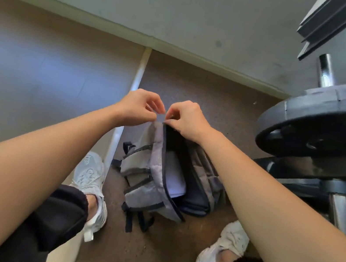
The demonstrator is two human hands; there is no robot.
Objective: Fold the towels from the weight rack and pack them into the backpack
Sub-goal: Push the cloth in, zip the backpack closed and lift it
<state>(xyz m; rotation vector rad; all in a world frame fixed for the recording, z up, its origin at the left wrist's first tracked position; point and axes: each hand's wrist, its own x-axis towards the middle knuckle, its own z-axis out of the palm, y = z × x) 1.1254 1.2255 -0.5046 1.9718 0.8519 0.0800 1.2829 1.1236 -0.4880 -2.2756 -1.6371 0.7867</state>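
Grey fabric backpack with black trim (pixel 143 185) lies on brown floor (pixel 208 95) between my feet, long axis running from me toward wall, mouth open. White folded towel (pixel 174 177) lies inside. Both hands meet at pack's far top end: left hand (pixel 137 108) pinches grey flap edge, right hand (pixel 186 121) pinches black-lined rim. Hands equally near. Zip pull hidden under fingertips; interior beyond towel too dark to read.

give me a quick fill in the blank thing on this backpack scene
1. The backpack stands with its main compartment ___.
2. Inside it lies a folded ___ towel.
3. The left hand and right hand meet at the backpack's ___ end.
4. The weight plate is on the person's ___ side.

Missing words: open; white; top; right
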